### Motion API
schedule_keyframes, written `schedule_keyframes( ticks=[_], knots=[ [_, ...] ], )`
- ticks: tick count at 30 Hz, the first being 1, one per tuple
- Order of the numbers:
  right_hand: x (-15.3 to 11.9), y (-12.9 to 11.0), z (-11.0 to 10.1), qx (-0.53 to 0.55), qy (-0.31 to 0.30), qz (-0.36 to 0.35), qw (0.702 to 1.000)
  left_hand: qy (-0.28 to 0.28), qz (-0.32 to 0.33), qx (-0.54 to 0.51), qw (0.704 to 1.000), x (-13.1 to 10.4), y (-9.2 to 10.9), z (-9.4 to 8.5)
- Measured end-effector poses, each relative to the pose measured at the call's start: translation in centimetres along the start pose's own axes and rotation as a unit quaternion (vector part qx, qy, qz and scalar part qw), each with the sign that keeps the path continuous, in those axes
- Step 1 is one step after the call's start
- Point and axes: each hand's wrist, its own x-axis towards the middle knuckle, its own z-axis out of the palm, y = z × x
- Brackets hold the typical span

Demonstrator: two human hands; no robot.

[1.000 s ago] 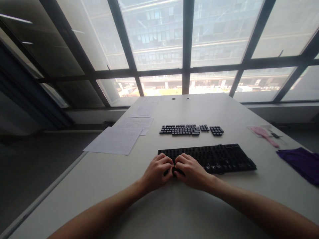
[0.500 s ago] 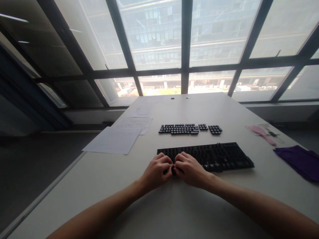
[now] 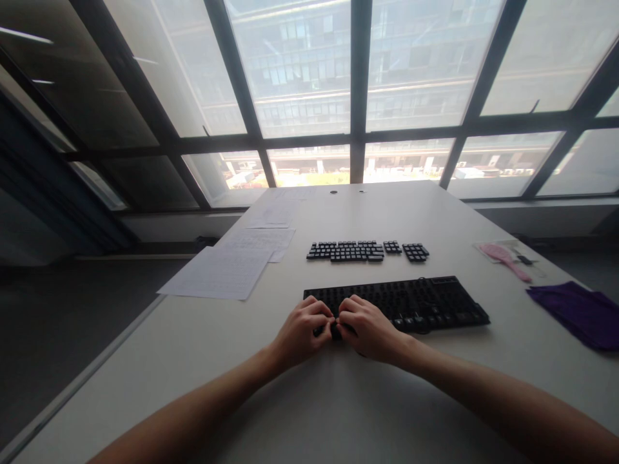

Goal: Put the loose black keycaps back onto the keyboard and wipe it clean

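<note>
A black keyboard base with most keycaps off lies across the white table. At its left front corner my left hand is closed, fingers curled and pinched. Right beside it, my right hand is closed too, its fingertips meeting those of the left over the front edge. What the fingertips pinch is too small and hidden to make out. Behind the base, loose dark keycaps lie in keyboard order, with separate groups on the right.
Written sheets of paper lie on the table at the left. On the right are a pink brush on a clear bag and a folded purple cloth. Large windows stand behind the far edge.
The view has shifted very slightly. Both hands stay together at the keyboard base's left front corner, with only small finger movement.
</note>
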Motion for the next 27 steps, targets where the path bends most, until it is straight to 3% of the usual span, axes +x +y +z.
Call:
schedule_keyframes(
  ticks=[12, 19, 27],
  knots=[
    [-0.20, 0.37, 0.27, 0.003, 0.020, -0.012, 1.000, -0.002, 0.028, 0.011, 1.000, -0.07, -0.59, 0.08],
    [-0.43, 0.56, 0.26, 0.028, 0.039, -0.018, 0.999, 0.024, 0.038, 0.010, 0.999, -0.12, -1.03, 0.07],
    [-0.44, 0.47, 0.37, 0.023, 0.040, -0.018, 0.999, 0.002, 0.025, 0.023, 0.999, -0.17, -0.99, 0.04]
  ],
)
